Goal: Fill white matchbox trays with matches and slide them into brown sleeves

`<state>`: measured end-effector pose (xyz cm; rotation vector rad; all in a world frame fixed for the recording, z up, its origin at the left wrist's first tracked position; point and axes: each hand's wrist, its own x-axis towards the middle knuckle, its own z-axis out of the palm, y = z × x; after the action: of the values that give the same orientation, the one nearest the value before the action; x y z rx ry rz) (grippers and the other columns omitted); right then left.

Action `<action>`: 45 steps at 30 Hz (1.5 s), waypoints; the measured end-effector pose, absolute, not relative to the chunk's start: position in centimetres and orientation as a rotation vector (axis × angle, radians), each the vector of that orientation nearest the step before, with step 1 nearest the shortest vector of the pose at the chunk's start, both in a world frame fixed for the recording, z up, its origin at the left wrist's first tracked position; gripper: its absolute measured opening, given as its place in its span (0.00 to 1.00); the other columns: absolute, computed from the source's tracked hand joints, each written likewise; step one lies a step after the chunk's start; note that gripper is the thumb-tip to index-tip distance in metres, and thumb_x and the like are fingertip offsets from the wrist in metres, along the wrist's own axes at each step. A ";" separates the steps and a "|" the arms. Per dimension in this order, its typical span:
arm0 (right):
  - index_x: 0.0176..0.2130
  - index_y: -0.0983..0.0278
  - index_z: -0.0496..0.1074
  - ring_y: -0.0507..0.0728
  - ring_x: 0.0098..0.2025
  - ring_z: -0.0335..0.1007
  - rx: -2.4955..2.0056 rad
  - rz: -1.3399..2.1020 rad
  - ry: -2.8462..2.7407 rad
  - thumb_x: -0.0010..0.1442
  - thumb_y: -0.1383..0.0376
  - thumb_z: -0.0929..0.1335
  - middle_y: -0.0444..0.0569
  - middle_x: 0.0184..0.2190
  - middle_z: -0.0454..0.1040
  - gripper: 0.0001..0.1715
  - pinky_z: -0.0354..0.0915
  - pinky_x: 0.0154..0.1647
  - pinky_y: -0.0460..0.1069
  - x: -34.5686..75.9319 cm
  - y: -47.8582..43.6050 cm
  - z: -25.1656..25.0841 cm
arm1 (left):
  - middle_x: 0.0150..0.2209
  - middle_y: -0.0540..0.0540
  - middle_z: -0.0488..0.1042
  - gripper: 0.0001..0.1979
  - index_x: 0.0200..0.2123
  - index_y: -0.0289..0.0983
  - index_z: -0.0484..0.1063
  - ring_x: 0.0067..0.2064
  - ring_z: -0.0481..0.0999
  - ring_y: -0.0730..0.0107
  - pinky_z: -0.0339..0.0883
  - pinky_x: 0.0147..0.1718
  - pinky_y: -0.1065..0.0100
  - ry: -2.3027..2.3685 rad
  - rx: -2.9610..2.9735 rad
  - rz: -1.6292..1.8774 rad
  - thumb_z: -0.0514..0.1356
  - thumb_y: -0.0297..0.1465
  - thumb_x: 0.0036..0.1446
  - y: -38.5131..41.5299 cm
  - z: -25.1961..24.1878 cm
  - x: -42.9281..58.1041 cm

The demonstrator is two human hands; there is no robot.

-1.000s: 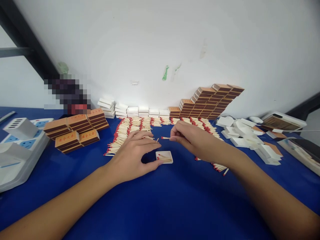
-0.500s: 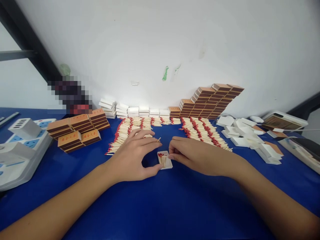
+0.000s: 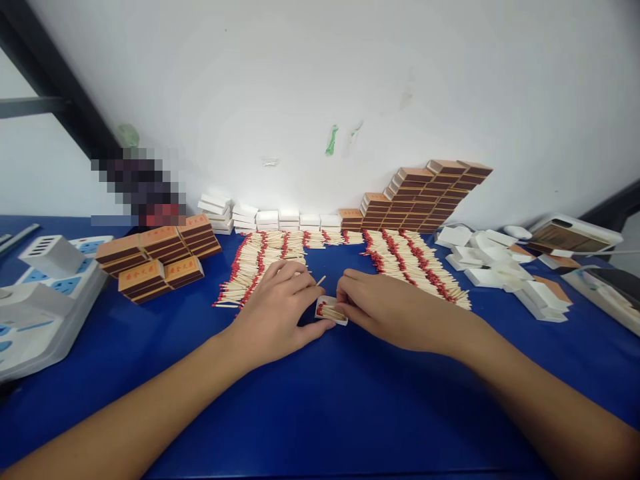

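A small white matchbox tray [image 3: 341, 322] lies between my hands, with red-headed matches [image 3: 330, 311] in it. My left hand [image 3: 285, 303] is curved around its left side, the thumb against the near edge. A single loose match [image 3: 321, 281] sticks up by its index finger. My right hand [image 3: 367, 300] has its fingers curled and pinched at the tray's right end, covering part of it. What lies between those fingertips is hidden. Just beyond the hands, rows of loose matches [image 3: 400, 257] are spread on both sides.
Closed matchboxes [image 3: 430, 200] are stacked in steps against the wall, with more matchboxes [image 3: 155, 257] at left. White trays [image 3: 267, 219] line the wall, and a heap of white trays [image 3: 493, 260] sits at right. A power strip [image 3: 60, 287] occupies the left side of the blue table [image 3: 320, 413].
The tray has turned and tilted between my hands, and its matches now lie more sideways. My left thumb has moved right along its near edge. My right hand stays at its right end.
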<state>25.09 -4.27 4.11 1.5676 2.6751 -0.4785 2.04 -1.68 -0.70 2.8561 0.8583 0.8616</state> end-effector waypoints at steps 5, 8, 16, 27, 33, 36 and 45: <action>0.39 0.60 0.70 0.57 0.35 0.72 1.556 -0.560 2.716 0.76 0.56 0.62 0.50 0.42 0.74 0.15 0.62 0.35 0.52 25.0 -4.2 3.7 | 0.44 0.43 0.81 0.14 0.46 0.37 0.80 0.56 0.74 0.51 0.65 0.61 0.48 0.875 2.852 0.837 0.66 0.41 0.65 -1.7 -0.7 1.9; 0.40 0.59 0.71 0.57 0.38 0.72 1.552 -0.619 2.809 0.75 0.56 0.63 0.48 0.40 0.76 0.14 0.62 0.37 0.52 25.9 -3.1 3.5 | 0.44 0.43 0.81 0.13 0.46 0.37 0.80 0.56 0.74 0.51 0.64 0.62 0.47 0.886 2.845 0.810 0.65 0.40 0.65 -1.6 -0.7 1.8; 0.39 0.61 0.76 0.56 0.35 0.69 1.900 -0.581 3.033 0.71 0.55 0.67 0.48 0.33 0.77 0.14 0.62 0.35 0.51 27.1 -0.2 4.0 | 0.44 0.43 0.81 0.13 0.44 0.38 0.80 0.57 0.74 0.49 0.63 0.63 0.45 0.862 2.921 0.803 0.65 0.42 0.65 -1.6 -0.3 1.6; 0.39 0.61 0.76 0.54 0.34 0.71 1.667 -0.780 3.065 0.71 0.59 0.68 0.46 0.35 0.79 0.10 0.63 0.36 0.50 23.9 -3.0 3.9 | 0.42 0.44 0.81 0.13 0.46 0.37 0.80 0.55 0.74 0.51 0.62 0.64 0.47 0.788 3.008 0.810 0.65 0.40 0.65 -1.6 -0.3 1.4; 0.44 0.60 0.75 0.55 0.37 0.72 1.724 -0.840 3.030 0.71 0.60 0.69 0.47 0.39 0.80 0.07 0.65 0.39 0.50 23.8 -2.6 3.3 | 0.42 0.44 0.81 0.13 0.48 0.36 0.80 0.54 0.74 0.52 0.63 0.64 0.47 0.768 3.015 0.812 0.66 0.39 0.65 -1.6 -0.1 1.4; 0.42 0.61 0.76 0.55 0.37 0.72 1.691 -0.797 3.040 0.71 0.62 0.68 0.47 0.39 0.80 0.06 0.64 0.40 0.50 23.8 -2.8 3.2 | 0.44 0.43 0.82 0.14 0.49 0.36 0.80 0.55 0.75 0.51 0.64 0.64 0.47 0.760 3.023 0.803 0.66 0.39 0.66 -1.6 -0.1 1.4; 0.37 0.62 0.77 0.56 0.36 0.68 1.968 -0.359 3.063 0.68 0.64 0.71 0.47 0.35 0.77 0.06 0.59 0.37 0.50 26.0 2.9 1.0 | 0.59 0.35 0.76 0.17 0.50 0.36 0.80 0.65 0.70 0.43 0.61 0.68 0.39 0.875 3.012 0.900 0.67 0.41 0.64 -1.8 -0.6 1.4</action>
<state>25.97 2.91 1.02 1.9677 3.0632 -0.3589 1.42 -1.81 -0.58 3.0118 0.8747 0.9003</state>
